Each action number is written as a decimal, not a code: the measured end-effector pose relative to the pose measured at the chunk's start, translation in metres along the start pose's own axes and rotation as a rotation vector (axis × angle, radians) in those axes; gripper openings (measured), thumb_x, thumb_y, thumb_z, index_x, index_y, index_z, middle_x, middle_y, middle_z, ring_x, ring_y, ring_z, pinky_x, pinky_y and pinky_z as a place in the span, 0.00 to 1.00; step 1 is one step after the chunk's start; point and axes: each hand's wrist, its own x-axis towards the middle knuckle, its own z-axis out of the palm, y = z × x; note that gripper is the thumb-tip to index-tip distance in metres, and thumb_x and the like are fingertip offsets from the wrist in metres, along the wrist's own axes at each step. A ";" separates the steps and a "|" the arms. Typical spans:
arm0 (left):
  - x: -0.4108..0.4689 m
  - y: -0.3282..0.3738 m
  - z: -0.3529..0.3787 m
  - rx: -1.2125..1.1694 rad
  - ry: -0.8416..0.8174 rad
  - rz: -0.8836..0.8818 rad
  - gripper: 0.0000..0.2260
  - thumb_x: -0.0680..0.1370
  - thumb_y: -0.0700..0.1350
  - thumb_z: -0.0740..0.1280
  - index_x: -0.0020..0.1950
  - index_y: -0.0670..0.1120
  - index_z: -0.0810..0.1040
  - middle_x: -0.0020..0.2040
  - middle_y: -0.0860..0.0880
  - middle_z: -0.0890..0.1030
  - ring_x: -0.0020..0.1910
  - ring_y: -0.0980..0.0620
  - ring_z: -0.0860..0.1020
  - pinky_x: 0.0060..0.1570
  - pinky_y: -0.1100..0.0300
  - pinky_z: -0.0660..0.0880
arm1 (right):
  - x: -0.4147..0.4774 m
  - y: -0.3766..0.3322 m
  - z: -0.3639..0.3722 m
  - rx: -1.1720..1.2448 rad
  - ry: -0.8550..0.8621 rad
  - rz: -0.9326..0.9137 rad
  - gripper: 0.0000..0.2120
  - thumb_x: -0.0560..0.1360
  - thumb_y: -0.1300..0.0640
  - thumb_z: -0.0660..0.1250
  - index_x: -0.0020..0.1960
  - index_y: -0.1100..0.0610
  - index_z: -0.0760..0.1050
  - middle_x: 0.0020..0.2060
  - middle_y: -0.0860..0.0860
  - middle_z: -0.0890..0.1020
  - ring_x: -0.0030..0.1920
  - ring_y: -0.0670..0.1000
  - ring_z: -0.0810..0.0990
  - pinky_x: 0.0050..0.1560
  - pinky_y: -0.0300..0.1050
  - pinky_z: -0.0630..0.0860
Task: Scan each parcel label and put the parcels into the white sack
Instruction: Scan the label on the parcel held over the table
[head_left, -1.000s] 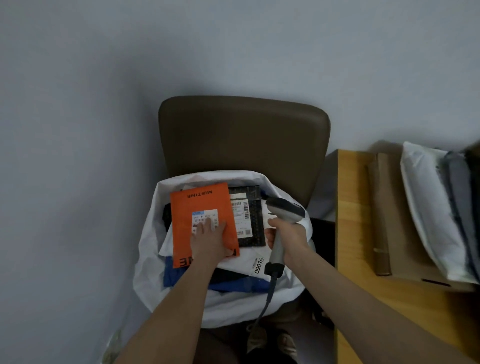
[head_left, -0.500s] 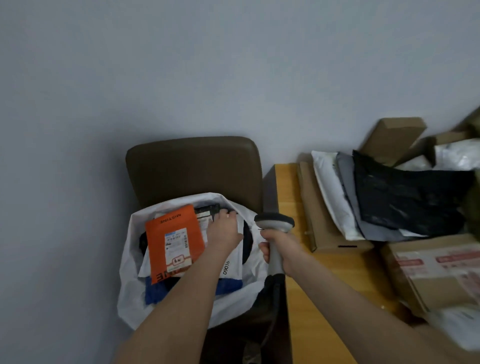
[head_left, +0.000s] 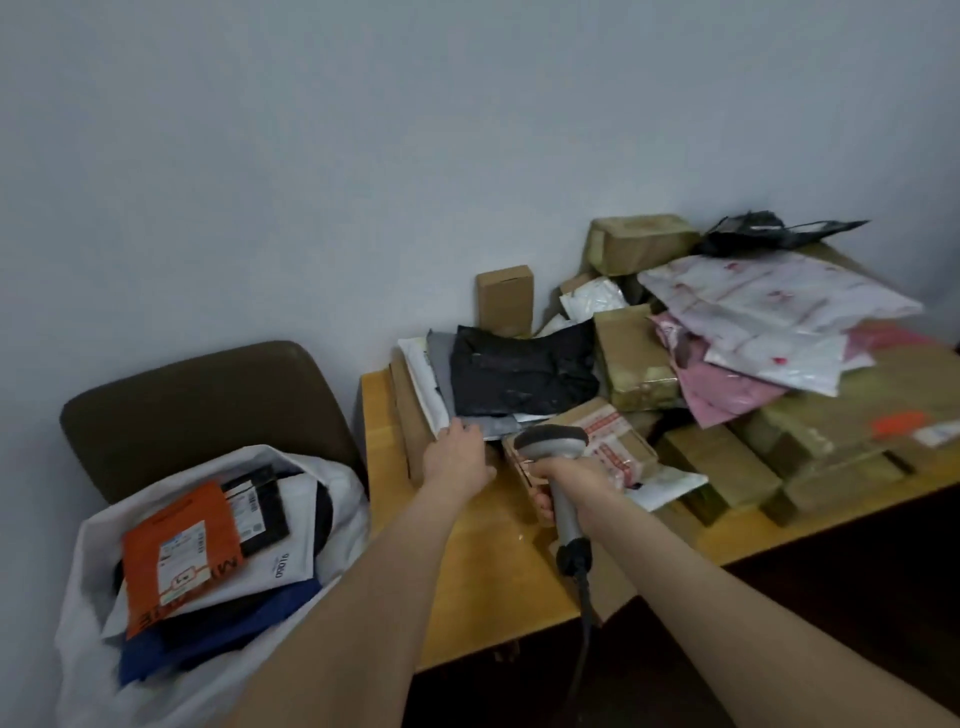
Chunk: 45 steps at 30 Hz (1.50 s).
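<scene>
Left hand (head_left: 457, 453) on flat grey mailer (head_left: 441, 366), right hand (head_left: 574, 475) gripping scanner (head_left: 551, 441)

white sack (head_left: 78, 571) 1 | scanner (head_left: 553, 441) 1 | chair (head_left: 197, 400) 1 | table (head_left: 493, 571) 1

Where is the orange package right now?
In the head view, the orange package lies at the lower left, on top of the other parcels in the white sack, which sits on the brown chair left of the wooden table.
</scene>
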 end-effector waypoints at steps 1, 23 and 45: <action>-0.001 0.019 0.003 0.000 0.003 0.026 0.26 0.76 0.52 0.68 0.71 0.46 0.65 0.67 0.44 0.67 0.66 0.44 0.68 0.58 0.50 0.72 | -0.004 -0.001 -0.020 0.011 0.040 -0.017 0.04 0.75 0.64 0.67 0.43 0.63 0.73 0.26 0.55 0.74 0.24 0.50 0.72 0.26 0.42 0.69; 0.092 0.066 0.097 -1.039 -0.243 -0.756 0.24 0.77 0.53 0.67 0.65 0.37 0.70 0.60 0.43 0.77 0.58 0.43 0.75 0.54 0.53 0.74 | 0.148 -0.053 -0.153 -0.270 0.006 -0.009 0.17 0.71 0.65 0.71 0.59 0.60 0.74 0.53 0.55 0.79 0.55 0.55 0.76 0.58 0.52 0.75; 0.031 0.094 -0.053 -1.446 0.193 -0.434 0.24 0.71 0.34 0.72 0.65 0.50 0.73 0.54 0.48 0.82 0.57 0.48 0.78 0.60 0.47 0.72 | 0.111 -0.139 -0.193 0.100 -0.099 -0.220 0.14 0.74 0.51 0.71 0.55 0.58 0.75 0.40 0.55 0.83 0.36 0.53 0.83 0.34 0.45 0.81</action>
